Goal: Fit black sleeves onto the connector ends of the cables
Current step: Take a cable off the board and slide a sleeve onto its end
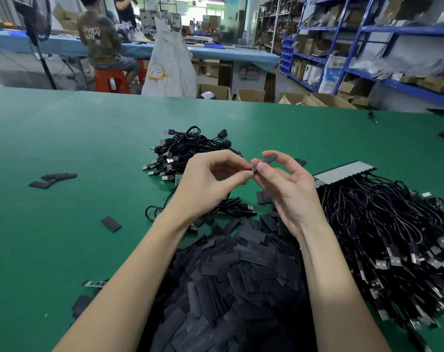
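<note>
Bright, even overhead light is spread across the green worktop (89, 148), and only soft, faint shadows are cast under the hands (251, 184). A dull sheen is picked up on the pile of black sleeves (236, 275). Strong wide-angle bending is seen: the worktop's far edge is bowed and the blue shelving (368, 47) is tilted. The centre is rendered sharply, while the cable bundle (406, 250) at the right edge is smeared and softened. Daylight glare is blown out at the far windows (190, 6).

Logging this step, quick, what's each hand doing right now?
Left hand: pinching the connector end.
Right hand: fingers pinching a black sleeve.
</note>
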Motion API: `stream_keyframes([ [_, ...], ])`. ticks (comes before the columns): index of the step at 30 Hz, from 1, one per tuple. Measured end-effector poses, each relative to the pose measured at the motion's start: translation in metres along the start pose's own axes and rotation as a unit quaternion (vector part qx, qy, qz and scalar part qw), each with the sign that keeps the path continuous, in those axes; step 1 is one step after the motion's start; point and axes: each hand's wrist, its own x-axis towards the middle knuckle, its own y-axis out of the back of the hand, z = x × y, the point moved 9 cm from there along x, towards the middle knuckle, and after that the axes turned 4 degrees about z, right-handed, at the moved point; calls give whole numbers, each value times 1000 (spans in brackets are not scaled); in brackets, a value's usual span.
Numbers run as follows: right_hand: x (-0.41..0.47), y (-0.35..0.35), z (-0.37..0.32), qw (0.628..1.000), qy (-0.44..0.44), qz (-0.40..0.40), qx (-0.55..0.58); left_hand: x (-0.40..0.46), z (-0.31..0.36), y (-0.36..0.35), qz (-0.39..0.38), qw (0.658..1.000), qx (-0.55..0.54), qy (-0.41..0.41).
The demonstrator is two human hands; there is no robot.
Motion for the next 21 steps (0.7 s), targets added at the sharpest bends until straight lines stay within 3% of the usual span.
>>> stream_keyframes([
  [7,0,3,-4,999,25,24,13,0,-8,-2,10,998,-52,38],
  [21,1,0,0,998,45,41,-11,1,-11,-3,4,998,-37,54],
])
